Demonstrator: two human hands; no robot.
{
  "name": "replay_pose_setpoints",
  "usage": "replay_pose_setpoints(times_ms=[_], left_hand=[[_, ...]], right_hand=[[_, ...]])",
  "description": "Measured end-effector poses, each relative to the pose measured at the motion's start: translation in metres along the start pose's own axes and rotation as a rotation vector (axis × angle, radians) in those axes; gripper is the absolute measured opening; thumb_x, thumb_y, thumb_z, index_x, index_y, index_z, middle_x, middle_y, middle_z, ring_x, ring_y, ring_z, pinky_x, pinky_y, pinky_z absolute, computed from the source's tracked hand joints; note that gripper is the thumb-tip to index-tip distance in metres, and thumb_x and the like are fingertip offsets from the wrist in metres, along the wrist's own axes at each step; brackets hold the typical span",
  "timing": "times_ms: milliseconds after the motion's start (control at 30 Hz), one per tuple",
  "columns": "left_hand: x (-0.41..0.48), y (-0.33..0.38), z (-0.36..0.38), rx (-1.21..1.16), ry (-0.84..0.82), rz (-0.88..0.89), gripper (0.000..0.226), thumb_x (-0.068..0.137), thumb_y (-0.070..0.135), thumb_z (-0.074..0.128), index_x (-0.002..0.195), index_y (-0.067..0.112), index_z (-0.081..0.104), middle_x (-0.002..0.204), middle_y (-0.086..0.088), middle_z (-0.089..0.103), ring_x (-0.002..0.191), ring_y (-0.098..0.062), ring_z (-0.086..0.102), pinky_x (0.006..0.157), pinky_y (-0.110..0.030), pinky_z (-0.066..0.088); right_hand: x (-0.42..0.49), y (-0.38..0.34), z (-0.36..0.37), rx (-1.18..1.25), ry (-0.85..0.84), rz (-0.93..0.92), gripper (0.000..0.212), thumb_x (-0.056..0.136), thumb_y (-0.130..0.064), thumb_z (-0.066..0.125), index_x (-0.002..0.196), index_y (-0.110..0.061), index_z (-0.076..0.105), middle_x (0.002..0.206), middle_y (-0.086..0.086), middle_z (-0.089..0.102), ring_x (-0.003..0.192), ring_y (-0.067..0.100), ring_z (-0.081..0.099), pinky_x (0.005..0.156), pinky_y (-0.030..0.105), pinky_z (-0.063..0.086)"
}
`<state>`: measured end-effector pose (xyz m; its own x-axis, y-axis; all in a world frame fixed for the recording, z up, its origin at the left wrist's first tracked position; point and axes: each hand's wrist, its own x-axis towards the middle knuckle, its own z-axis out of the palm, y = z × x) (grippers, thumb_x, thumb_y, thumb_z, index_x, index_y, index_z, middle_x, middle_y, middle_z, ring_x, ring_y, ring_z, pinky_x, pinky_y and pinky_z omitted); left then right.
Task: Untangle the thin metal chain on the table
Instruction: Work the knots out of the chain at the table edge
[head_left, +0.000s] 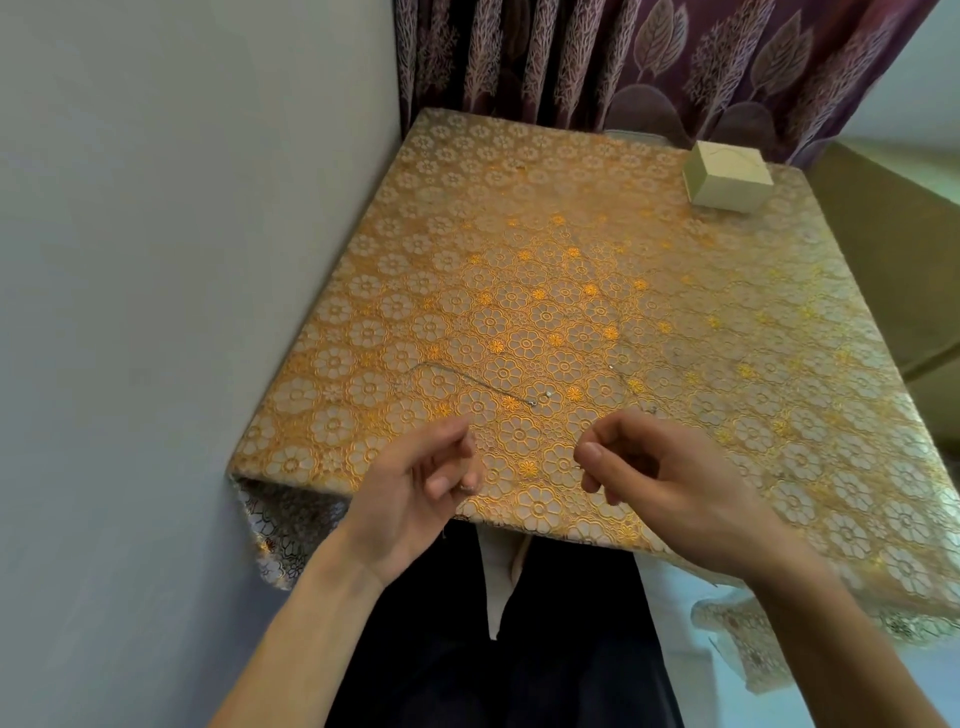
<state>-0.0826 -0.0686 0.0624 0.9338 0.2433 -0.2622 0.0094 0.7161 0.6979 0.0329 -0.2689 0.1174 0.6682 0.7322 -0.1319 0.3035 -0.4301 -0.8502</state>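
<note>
One thin silver metal chain (470, 382) lying loose on the near half of one table (519, 249) covered in gold flower-patterned cloth, just beyond both hands. One strand running from near left toward centre, ending by one small pale pendant (548, 396); second strand further right, ending just beside the right hand. Two bare hands, both hovering over the near table edge. Palm-up left hand (415, 488) relaxed, fingers loosely curled, grasping nothing. Fingers of right hand (660, 467) curled inward, thumb forward; cannot tell whether pinching that strand. One small cream cardboard box (727, 176) at far right corner, well apart from chain. One purple leaf-print curtain (675, 62) behind, one pale grey wall (182, 208) at left.
</note>
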Motion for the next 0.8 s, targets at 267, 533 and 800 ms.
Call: replay_pose_setpoints(times_ms=[267, 533, 800], left_hand=[[0.001, 0.001, -0.007, -0.117, -0.024, 0.02, 0.019, 0.093, 0.019, 0.056, 0.085, 0.011, 0.071, 0.041, 0.01, 0.032, 0.042, -0.006, 0.029, 0.047, -0.022, 0.026], [-0.002, -0.004, -0.037, 0.306, -0.015, -0.073, 0.034, 0.07, 0.042, 0.085, 0.079, 0.012, 0.073, 0.049, 0.002, 0.042, 0.047, -0.011, 0.036, 0.052, -0.023, 0.029], [-0.011, -0.014, -0.037, 0.126, -0.126, -0.147, 0.044, 0.063, 0.037, 0.091, 0.057, 0.011, 0.056, 0.05, -0.007, 0.052, 0.056, -0.023, 0.056, 0.068, -0.029, 0.052]], right_hand=[[-0.002, 0.002, -0.004, -0.001, 0.006, 0.011, 0.008, 0.097, -0.025, 0.062, 0.093, -0.024, 0.068, 0.078, -0.004, 0.072, 0.07, 0.017, 0.065, 0.07, 0.041, 0.054], [-0.003, 0.001, -0.014, 0.031, 0.111, 0.018, 0.008, 0.094, -0.025, 0.063, 0.091, -0.02, 0.069, 0.075, -0.004, 0.072, 0.067, 0.017, 0.064, 0.061, 0.024, 0.05], [0.01, 0.002, -0.006, 0.042, 0.267, 0.045, 0.014, 0.1, -0.027, 0.055, 0.098, -0.016, 0.063, 0.085, -0.006, 0.071, 0.075, 0.001, 0.066, 0.067, 0.022, 0.053]])
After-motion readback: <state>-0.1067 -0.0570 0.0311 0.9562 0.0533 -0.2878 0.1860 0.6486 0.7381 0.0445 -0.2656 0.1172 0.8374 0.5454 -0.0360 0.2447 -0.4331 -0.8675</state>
